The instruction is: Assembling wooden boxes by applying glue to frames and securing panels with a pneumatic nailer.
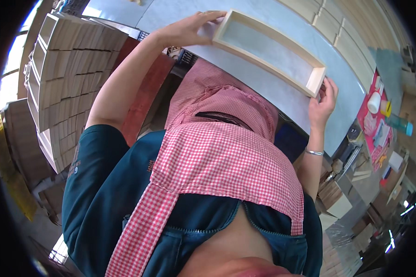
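Observation:
A long, shallow rectangular frame of pale wood (pixel 264 66) is held between my two hands, slanting down to the right above a light bluish table (pixel 342 122). The tabletop's colour shows through the middle of the frame. My left hand (pixel 189 30) grips the far-left end, with fingertips on the upper corner and the thumb near the lower one. At the opposite end, my right hand (pixel 324 102) has its fingers curled against the short side and lower corner. Some of its fingertips are hidden behind the wood.
Tall stacks of pale wooden boxes (pixel 78 69) stand to my left, beside a reddish-brown board (pixel 145 94). Light wooden pieces (pixel 342 34) line the table's far right side. On a red surface at right are a white roll (pixel 374 102) and a teal bottle (pixel 400 124).

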Demonstrator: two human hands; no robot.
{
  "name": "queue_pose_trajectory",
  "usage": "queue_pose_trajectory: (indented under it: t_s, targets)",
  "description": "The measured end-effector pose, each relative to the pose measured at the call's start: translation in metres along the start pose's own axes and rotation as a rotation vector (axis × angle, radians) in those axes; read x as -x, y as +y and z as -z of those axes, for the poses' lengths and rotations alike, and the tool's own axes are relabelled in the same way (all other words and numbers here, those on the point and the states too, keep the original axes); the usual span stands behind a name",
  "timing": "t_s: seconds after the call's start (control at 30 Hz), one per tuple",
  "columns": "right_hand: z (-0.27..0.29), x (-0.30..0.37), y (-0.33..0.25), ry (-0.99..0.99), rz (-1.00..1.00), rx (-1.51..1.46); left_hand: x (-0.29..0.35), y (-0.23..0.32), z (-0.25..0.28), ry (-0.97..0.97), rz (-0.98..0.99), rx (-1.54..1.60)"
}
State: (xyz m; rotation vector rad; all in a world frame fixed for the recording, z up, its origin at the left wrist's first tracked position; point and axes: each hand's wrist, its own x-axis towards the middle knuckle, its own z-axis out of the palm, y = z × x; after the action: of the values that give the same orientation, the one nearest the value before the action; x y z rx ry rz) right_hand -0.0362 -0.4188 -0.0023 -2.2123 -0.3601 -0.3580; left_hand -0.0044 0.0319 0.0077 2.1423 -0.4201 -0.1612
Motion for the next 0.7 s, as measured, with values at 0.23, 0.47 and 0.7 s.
queue_pose_trajectory:
  t_s: [0.23,0.47,0.7]
  targets:
    - [-0.004,0.002,0.004,0.023,-0.009,0.031,0.012,0.025,-0.017,0.066,0.376,0.455]
    - [-0.006,0.004,0.003,0.043,-0.051,-0.017,0.021,0.016,-0.027,0.122,0.355,0.860]
    - [-0.007,0.007,0.008,0.023,-0.134,-0.096,0.010,0.015,-0.035,0.262,0.244,0.386]
